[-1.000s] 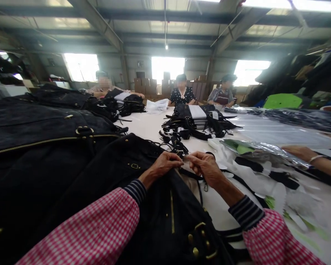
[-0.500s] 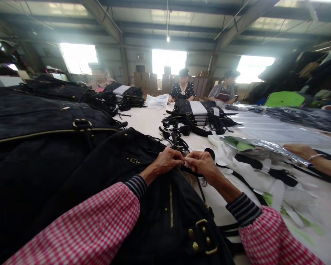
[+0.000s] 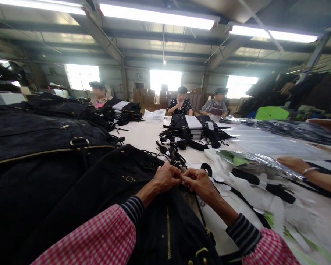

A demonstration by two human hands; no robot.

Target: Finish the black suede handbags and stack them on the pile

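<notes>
A black bag [image 3: 154, 230] with a brass zip and a small buckle lies in front of me. At its upper right edge my left hand [image 3: 165, 177] is closed in a pinch. My right hand [image 3: 200, 182] pinches just to the right of it, the fingertips of both hands meeting. Something small and pale may be between the fingertips, but it is too small to make out. Black straps [image 3: 171, 154] lie beyond my hands on the white table [image 3: 140, 138]. To the left rises a heap of black bags [image 3: 41, 176] with brass zips and rings.
Black bags with a white band [image 3: 193, 122] are stacked mid-table. At right, a co-worker's hand [image 3: 292, 165] touches clear plastic wrapping [image 3: 264, 159], near white scraps [image 3: 277, 206] and black straps [image 3: 245, 176]. Several people sit across the table. Plastic sheets [image 3: 273, 141] cover the far right.
The view has tilted upward, so everything sits lower and ceiling lamps show. My hands keep their pinch at the bag's edge. A person across the table has raised a hand towards the face.
</notes>
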